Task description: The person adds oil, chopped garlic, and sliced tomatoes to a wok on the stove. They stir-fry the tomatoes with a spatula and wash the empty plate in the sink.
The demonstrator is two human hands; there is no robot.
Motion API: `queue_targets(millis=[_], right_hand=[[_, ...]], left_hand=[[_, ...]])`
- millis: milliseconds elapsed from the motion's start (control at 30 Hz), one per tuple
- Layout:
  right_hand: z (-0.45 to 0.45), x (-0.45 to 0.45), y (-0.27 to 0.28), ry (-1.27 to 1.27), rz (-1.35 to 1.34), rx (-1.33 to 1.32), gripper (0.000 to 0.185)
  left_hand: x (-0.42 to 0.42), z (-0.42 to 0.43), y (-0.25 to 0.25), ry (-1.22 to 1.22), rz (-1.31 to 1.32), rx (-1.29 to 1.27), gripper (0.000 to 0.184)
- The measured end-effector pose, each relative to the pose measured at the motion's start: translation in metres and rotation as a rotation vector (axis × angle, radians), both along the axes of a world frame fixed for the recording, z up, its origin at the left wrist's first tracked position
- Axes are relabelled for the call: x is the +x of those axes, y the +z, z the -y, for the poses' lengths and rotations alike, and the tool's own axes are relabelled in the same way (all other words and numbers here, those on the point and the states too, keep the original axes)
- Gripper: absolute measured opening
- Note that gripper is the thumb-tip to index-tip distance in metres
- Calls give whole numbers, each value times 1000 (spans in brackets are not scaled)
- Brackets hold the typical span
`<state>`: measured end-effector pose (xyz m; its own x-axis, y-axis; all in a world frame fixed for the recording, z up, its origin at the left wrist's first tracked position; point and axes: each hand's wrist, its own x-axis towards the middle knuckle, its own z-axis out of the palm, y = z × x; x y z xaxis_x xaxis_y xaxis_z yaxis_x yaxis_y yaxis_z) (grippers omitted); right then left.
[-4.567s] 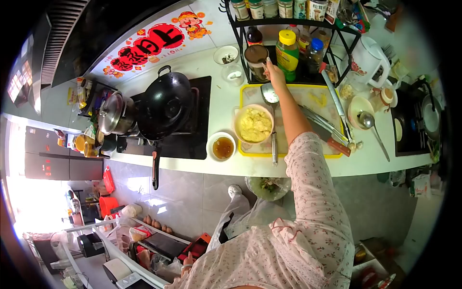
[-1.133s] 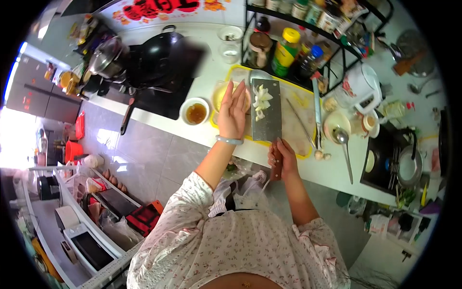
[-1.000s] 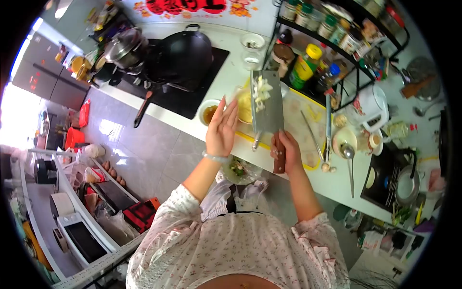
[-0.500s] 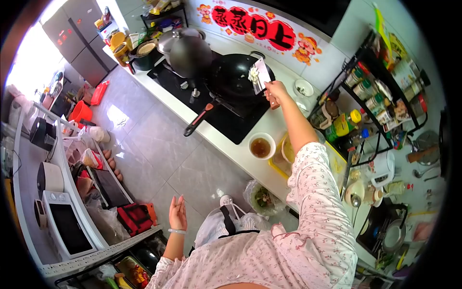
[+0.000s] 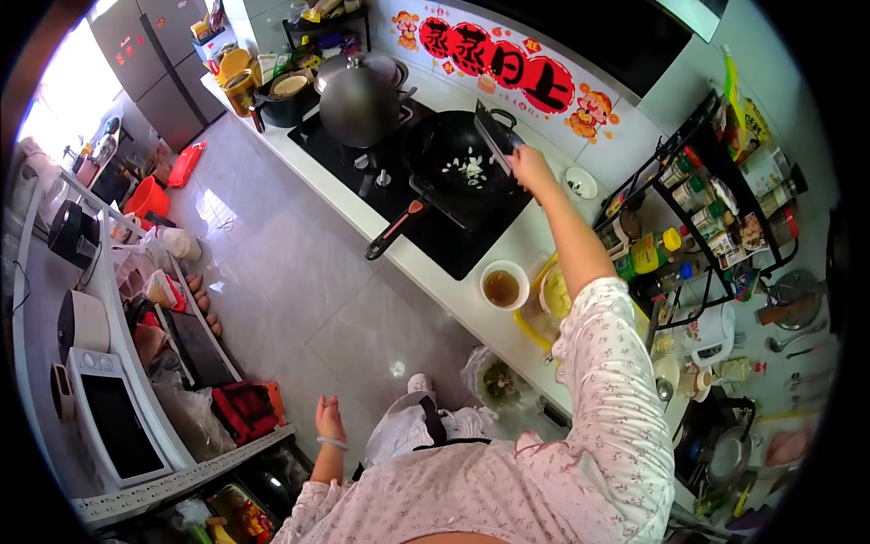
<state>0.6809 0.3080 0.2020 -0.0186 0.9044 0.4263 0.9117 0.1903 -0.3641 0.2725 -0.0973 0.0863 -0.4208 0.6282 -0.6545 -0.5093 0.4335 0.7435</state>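
Black, round and deep, the metal wok [image 5: 430, 145] sits on the flat black glass hob [image 5: 462, 249] set into the white worktop [image 5: 527, 238], its long handle pointing to 7 o'clock. Small white chopped pieces [image 5: 473, 169] lie scattered on its bottom. At the wok's 2 o'clock, the grey steel cleaver blade [image 5: 492, 140] tilts over the interior, the right hand's [image 5: 530, 168] fingers wrapped around its handle. Well away at 7 o'clock, the left hand [image 5: 329, 419] hangs with loosely extended, released fingers. Toward 12 to 1 o'clock, a red wall sticker [image 5: 494, 59] reads 蒸蒸日上 in bold black characters (cartoon figures flank the words). A round white bowl [image 5: 483, 288] of brown liquid stands at 5 o'clock; at 4, the yellow-capped bottle's [image 5: 646, 255] yellow-and-green label is too small to read.
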Motion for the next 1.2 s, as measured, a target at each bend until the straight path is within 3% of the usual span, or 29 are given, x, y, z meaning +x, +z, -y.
queue_targets(millis=[100,267,367,433,567,667,767,867,967,1200], right_hand=[[13,1,33,-71,-348,-343,21],[33,10,40,-58,-734,-392,21],[42,9,41,-51,-859,-428,22],[45,6,45,-38,-925,-466,23],[68,1,61,54,-1137,-489,20],[84,0,70,81,-1181,-491,19],[98,-1,81,90,-1191,-464,20],[107,3,85,133,-1239,-409,25],[120,10,91,68,-1281,-392,25],[193,52,90,-78,-1278,-302,22]], left_hand=[[5,-8,15,21,12,-32,51],[18,-20,18,-55,-129,-61,46],[26,-38,13,-220,-207,188,47],[51,-77,53,-547,-553,408,47],[110,-173,135,-930,-1065,806,58],[170,-239,194,-986,-1155,1078,55],[217,-300,193,-1107,-1189,1276,53],[251,-335,180,-1171,-1262,1289,56],[263,-365,170,-1214,-1512,1024,58],[254,-438,154,-1289,-1514,770,57]])
